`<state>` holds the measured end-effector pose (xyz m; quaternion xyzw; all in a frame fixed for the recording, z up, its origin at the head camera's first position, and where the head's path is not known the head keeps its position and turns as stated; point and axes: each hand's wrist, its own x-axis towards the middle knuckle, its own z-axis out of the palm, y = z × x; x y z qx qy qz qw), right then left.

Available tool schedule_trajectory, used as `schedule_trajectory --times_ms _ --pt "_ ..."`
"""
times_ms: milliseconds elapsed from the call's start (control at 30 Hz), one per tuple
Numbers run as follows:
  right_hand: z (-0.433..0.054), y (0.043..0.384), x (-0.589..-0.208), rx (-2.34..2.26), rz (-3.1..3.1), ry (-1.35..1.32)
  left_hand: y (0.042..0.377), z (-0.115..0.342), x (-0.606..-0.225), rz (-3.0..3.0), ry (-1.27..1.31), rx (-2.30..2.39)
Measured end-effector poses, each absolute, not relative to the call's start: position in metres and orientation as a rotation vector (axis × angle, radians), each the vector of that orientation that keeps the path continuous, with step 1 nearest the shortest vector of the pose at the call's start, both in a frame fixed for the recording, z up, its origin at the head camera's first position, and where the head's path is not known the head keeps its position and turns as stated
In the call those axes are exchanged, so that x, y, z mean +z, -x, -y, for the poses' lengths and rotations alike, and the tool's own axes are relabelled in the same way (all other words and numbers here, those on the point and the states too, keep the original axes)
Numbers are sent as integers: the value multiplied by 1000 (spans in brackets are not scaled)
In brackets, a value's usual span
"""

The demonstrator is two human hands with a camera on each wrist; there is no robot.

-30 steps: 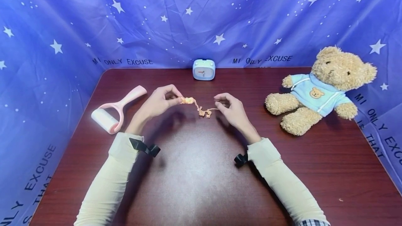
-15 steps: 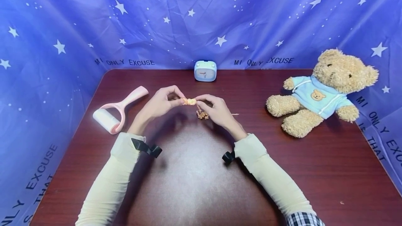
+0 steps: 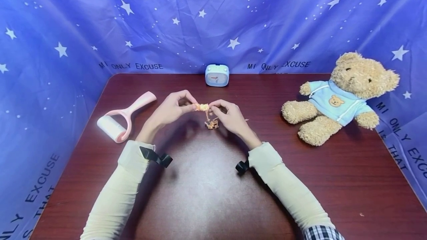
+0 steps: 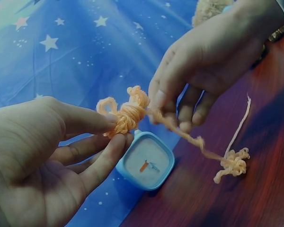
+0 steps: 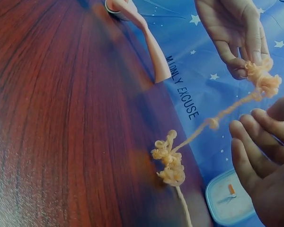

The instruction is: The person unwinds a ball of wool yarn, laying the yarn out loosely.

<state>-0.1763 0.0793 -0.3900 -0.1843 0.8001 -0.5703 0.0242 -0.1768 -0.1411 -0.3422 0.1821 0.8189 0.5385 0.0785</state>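
A small wound bundle of orange yarn (image 3: pixel 202 107) is held above the table between both hands. My left hand (image 3: pixel 170 108) pinches its left end between thumb and fingertips, as the left wrist view also shows. My right hand (image 3: pixel 230 116) has thumb and forefinger together at the bundle's right end, pinching the yarn there; the exact contact is partly hidden. From that end a twisted strand (image 4: pixel 191 138) runs down to a tangled knot of the same yarn (image 5: pixel 169 161). A thin tail (image 4: pixel 239 124) leads away from the knot.
A light-blue alarm clock (image 3: pixel 217 75) stands at the table's back edge. The pink lint roller (image 3: pixel 128 112) lies left of my left hand. To the right sits a teddy bear (image 3: pixel 340 99) in a blue sweater. Blue star-printed cloth (image 3: pixel 213 21) surrounds the dark red table (image 3: pixel 207 195).
My right hand has let go of the yarn's tail and moved left to the bundle's right end. The hanging knot has shifted slightly left and down. My left hand keeps its grip.
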Motion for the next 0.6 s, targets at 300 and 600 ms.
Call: schedule_trajectory --times_ms 300,600 --pt "-73 160 -365 -1826 -2281 649 177 140 -342 -2441 -547 1619" --pt "-76 156 -366 -1780 -2367 610 177 140 -342 -2524 -486 1581"
